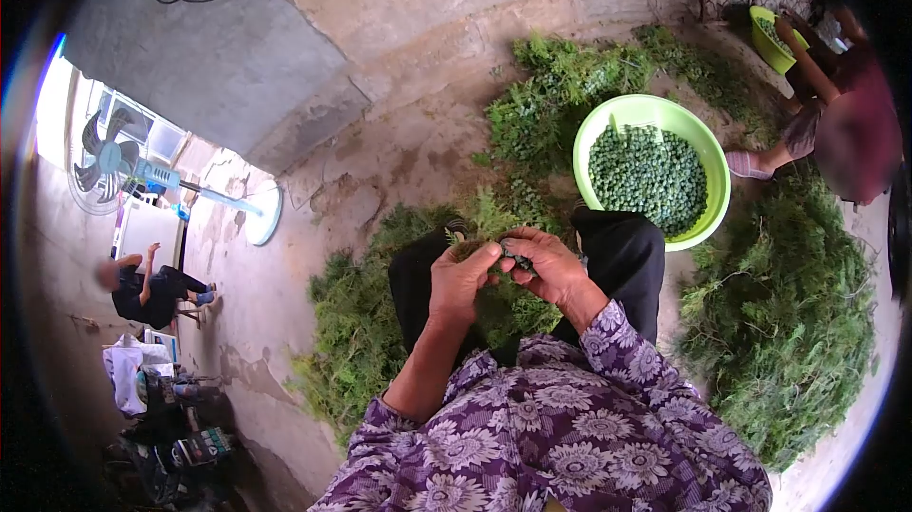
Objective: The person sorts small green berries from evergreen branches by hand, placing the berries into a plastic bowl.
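Note:
My left hand (460, 281) is closed in a pinch on a feathery green sprig (465, 250) in front of my lap. Touching it, my right hand (551, 268) has its fingers curled round some small dark green cones (516, 261). How many it holds is hidden by the fingers. Just beyond my right knee stands a light green basin (719, 162) with a great many round green cones (655, 175) in it. Cut evergreen branches (366, 308) lie around my legs and under my hands.
More branches lie beyond the basin (560, 85) and in a large heap (779, 322) at right. A person in a dark red top (860, 118) sits by a yellow-green bucket (771, 42). At left are a standing fan (109, 162) and another seated person (152, 289).

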`<state>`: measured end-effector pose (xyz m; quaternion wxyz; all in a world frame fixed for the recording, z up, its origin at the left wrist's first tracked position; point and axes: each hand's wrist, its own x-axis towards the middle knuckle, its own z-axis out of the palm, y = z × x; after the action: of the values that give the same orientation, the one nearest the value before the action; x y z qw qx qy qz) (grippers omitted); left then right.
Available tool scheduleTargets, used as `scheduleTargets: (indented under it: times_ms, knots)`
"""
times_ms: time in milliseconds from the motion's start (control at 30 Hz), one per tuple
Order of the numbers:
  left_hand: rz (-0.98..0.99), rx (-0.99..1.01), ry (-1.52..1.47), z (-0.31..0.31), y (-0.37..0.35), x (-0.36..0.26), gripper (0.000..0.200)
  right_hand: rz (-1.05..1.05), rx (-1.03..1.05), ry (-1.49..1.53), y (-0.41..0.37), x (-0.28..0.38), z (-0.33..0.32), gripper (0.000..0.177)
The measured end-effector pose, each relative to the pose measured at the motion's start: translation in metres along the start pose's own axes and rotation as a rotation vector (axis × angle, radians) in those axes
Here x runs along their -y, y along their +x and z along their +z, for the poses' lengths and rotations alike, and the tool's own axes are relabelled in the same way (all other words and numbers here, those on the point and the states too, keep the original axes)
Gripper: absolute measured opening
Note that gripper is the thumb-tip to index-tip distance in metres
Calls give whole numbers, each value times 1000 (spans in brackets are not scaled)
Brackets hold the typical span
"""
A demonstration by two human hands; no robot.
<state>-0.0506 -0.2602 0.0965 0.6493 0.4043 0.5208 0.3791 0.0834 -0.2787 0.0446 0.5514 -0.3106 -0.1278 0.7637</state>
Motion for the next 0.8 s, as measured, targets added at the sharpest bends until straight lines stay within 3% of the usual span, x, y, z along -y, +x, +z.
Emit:
scheduleTargets:
  times_ms: [33,367,467,633,800]
  knots:
    - [40,69,27,-2,1,3,14,0,0,0,0,0,1,24]
    - [91,81,27,-3,8,17,9,-37,-38,-163,1,-2,-6,22]
    - [104,-108,74,-11,8,9,11,-37,-7,-91,-5,6,-4,24]
    - [147,-96,50,-26,16,-1,10,83,107,-7,-9,10,-3,29]
    - [184,52,166,-17,13,-7,12,207,210,-96,-4,4,-4,61]
